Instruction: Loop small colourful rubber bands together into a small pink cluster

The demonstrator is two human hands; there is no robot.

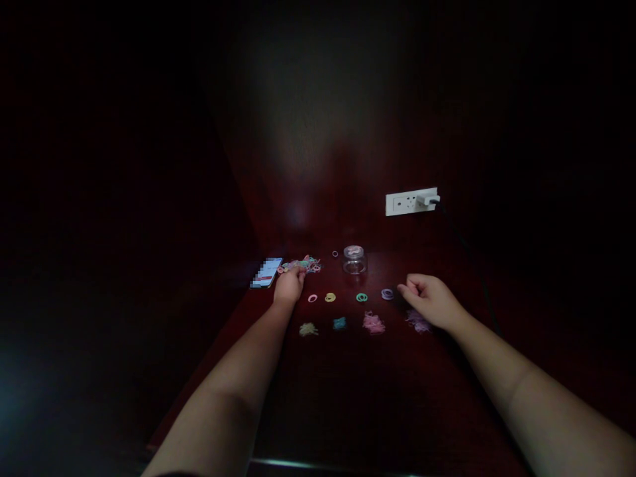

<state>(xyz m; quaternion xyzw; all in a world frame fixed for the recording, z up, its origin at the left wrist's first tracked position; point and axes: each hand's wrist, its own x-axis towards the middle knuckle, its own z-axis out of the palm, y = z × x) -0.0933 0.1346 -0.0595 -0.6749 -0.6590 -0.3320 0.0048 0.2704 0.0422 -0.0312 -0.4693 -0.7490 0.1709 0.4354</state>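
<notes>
Altogether, one dark red table (338, 397), carrying the following. Mixed pile of coloured bands (312, 265), one, by the back left corner; pieces too many and too small to count. Left hand (289, 287), one, at the near side of that pile, its fingers bunched together; cannot tell whether a band is pinched. Phone (268, 272), one, screen lit, lying at the left edge beside the pile. Lone ring (334, 254), one, near the back edge. Clear jar (354, 262), one, pale-topped, upright, right of the lone ring. Ring groups, four, in a row nearer the front edge than the jar: pink ring (313, 299), seemingly one; yellow rings (330, 298), number unclear; green rings (362, 297), two overlapping; purple rings (387, 294), overlapping, number unclear. Thin-band heaps, four, in a second row closer to the front edge: yellowish heap (308, 329), blue heap (339, 323), pink heap (374, 322) and purple heap (416, 321). Right hand (431, 301), one, partly covering the purple heap from view, fingers curled in, thumb toward the purple rings; contents, if any, cannot be told. Wall socket (402, 203), one, beyond the back edge, holding one white plug (427, 200).
</notes>
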